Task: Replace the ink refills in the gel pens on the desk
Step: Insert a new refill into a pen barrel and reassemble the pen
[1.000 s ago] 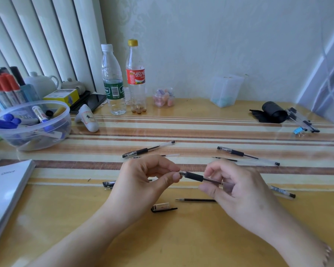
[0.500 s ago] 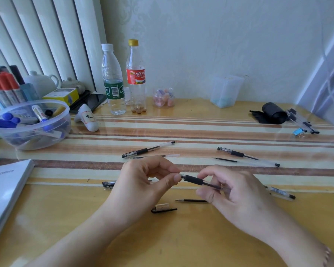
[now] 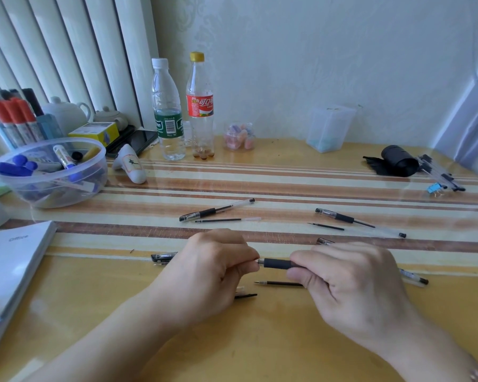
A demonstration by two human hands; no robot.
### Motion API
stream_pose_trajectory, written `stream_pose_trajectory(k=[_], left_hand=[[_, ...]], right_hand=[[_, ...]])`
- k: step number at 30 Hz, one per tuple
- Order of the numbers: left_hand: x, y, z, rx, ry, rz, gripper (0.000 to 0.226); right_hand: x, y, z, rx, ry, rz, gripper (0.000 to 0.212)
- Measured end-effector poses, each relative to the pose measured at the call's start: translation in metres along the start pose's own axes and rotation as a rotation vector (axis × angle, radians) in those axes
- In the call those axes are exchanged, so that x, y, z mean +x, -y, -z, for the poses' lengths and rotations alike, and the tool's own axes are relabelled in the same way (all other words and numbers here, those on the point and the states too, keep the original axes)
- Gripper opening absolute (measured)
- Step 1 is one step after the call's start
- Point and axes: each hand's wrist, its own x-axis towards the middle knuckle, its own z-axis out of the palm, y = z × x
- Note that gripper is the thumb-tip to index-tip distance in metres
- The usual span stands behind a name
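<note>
A gel pen with a black rubber grip [image 3: 277,263] lies level between my hands just above the desk. My right hand [image 3: 345,282] grips its barrel, and the rest of the barrel pokes out behind that hand. My left hand [image 3: 218,266] pinches the pen's tip end. A loose black refill [image 3: 279,283] lies under the pen, and a pen cap [image 3: 244,295] sits beside my left hand. Two more gel pens [image 3: 217,210] [image 3: 356,220] lie farther back, each with a refill [image 3: 226,220] [image 3: 326,226] next to it.
A clear tub of markers [image 3: 50,172] stands at the left, with a stack of paper [image 3: 9,268] in front of it. Two bottles [image 3: 167,111] [image 3: 200,106] and small containers line the wall. A black roll [image 3: 396,161] and bundled pens [image 3: 439,173] sit far right.
The pen has swung from tilted to level and dropped slightly toward the desk. My right hand has rolled over on top of the barrel and closed further round it. My left hand still pinches the tip.
</note>
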Motion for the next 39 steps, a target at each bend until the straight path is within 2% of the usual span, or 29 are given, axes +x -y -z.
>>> stream_pose_trajectory(k=[3, 6, 8, 10, 12, 14, 16, 19, 21, 23, 27, 39], left_hand=[[-0.001, 0.000, -0.002, 0.101, -0.023, -0.029, 0.015], [0.001, -0.002, -0.003, 0.250, -0.103, -0.139, 0.014], [0.002, -0.004, -0.003, 0.248, -0.177, -0.156, 0.013], [0.002, -0.004, -0.002, 0.145, -0.203, -0.072, 0.010], [0.003, -0.004, 0.003, 0.055, -0.129, 0.056, 0.023], [-0.001, 0.002, 0.008, 0.082, 0.039, 0.089, 0.039], [-0.005, 0.007, 0.013, 0.206, 0.203, 0.057, 0.040], [-0.010, 0.010, 0.014, 0.350, 0.308, 0.018, 0.030], [-0.010, 0.011, 0.013, 0.337, 0.291, -0.001, 0.021], [-0.008, 0.011, 0.012, 0.265, 0.210, 0.022, 0.015], [-0.006, 0.010, 0.012, 0.023, 0.004, 0.200, 0.012], [-0.007, 0.004, 0.002, -0.064, -0.038, 0.165, 0.011]], right_hand=[[0.000, 0.005, -0.003, 0.054, 0.073, -0.071, 0.031], [-0.003, 0.001, -0.007, 0.224, 0.153, -0.206, 0.032], [-0.003, -0.001, -0.007, 0.310, 0.175, -0.240, 0.031], [-0.001, -0.001, -0.005, 0.283, 0.155, -0.227, 0.028], [0.002, -0.006, 0.000, 0.233, 0.124, -0.243, 0.023], [0.002, -0.016, 0.005, 0.229, 0.102, -0.290, 0.022], [0.000, -0.025, 0.008, 0.244, 0.099, -0.321, 0.021], [-0.001, -0.028, 0.006, 0.254, 0.110, -0.320, 0.009], [-0.001, -0.027, 0.004, 0.294, 0.133, -0.311, 0.010], [-0.001, -0.026, 0.004, 0.325, 0.148, -0.294, 0.015], [-0.001, -0.025, 0.004, 0.361, 0.133, -0.264, 0.021], [-0.001, -0.019, 0.002, 0.337, 0.126, -0.167, 0.016]])
